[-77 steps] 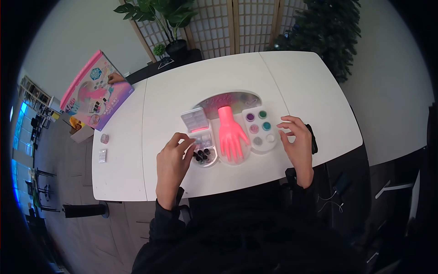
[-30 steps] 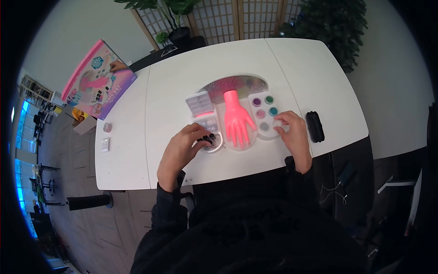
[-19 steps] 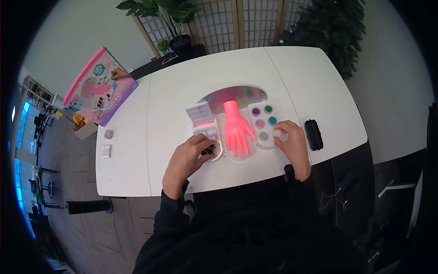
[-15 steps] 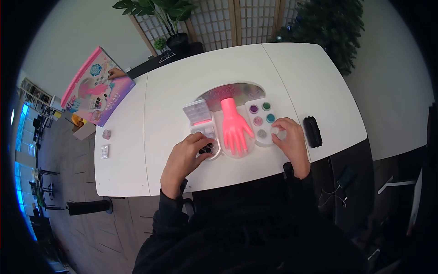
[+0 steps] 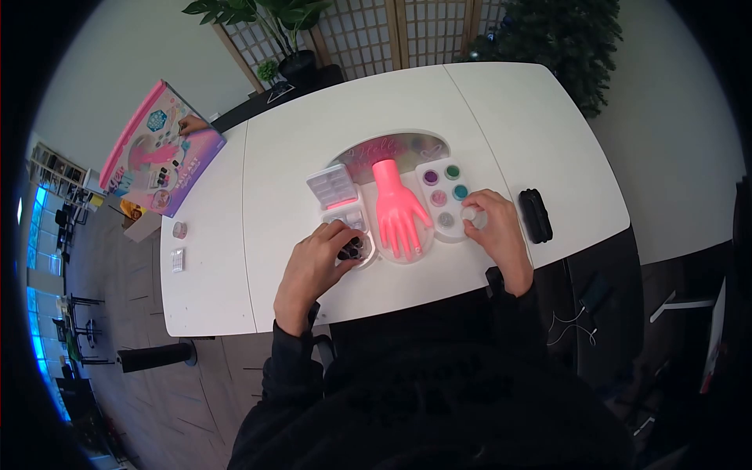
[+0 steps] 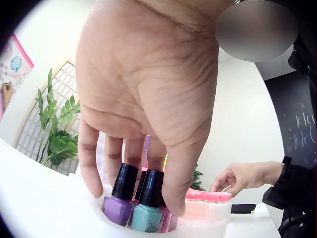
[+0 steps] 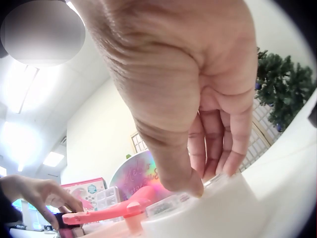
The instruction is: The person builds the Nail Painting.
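Note:
A pink model hand (image 5: 398, 215) lies in the middle of a white nail-art stand. My left hand (image 5: 312, 262) reaches into the stand's front-left compartment, its thumb and fingers round small nail polish bottles (image 6: 148, 218) with black caps. Purple, teal and pink bottles show in the left wrist view. On the stand's right side, several pots of purple, green, teal, pink and silver glitter (image 5: 446, 220) sit in a white tray (image 5: 447, 236). My right hand (image 5: 501, 231) pinches a whitish clear pot (image 5: 468, 213) at the tray's near right, its fingertips partly covering it.
A rainbow-sheen panel (image 5: 407, 149) stands behind the model hand. An open clear-lidded box (image 5: 332, 186) is at the stand's left. A black case (image 5: 536, 215) lies right; a kit box (image 5: 164, 149), small jar (image 5: 179, 229) and white packet (image 5: 178, 260) are left.
Since the earliest frame, my left hand has come down around the nail polish bottles. My right hand has moved left onto the clear pot. Over the last half second both hands stay nearly in place.

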`<move>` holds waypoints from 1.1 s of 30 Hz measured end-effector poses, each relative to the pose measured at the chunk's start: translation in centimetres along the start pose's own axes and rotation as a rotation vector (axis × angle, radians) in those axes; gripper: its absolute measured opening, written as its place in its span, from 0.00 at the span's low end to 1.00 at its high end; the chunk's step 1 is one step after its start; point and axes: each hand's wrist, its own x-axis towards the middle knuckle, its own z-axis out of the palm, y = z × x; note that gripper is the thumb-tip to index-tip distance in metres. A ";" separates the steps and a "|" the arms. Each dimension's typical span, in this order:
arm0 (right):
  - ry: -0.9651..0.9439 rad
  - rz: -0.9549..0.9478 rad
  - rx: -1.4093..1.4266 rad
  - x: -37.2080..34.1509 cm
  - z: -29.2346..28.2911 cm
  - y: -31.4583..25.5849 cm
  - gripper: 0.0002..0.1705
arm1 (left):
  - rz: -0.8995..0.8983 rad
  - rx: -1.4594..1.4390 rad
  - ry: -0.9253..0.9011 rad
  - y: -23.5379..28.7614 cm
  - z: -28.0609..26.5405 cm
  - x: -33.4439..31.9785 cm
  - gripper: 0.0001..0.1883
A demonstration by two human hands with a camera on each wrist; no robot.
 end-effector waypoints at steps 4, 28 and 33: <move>-0.009 -0.006 0.006 0.1 -0.3 -0.3 0.20 | -0.009 -0.006 -0.020 -0.4 0.5 0.1 0.23; -0.046 0.004 -0.074 -0.4 -0.6 -0.7 0.20 | -0.090 -0.215 -0.050 -2.7 0.0 -1.5 0.32; -0.047 -0.005 -0.071 -0.4 -0.6 -0.7 0.20 | -0.079 -0.207 -0.036 -1.4 -0.5 -1.1 0.27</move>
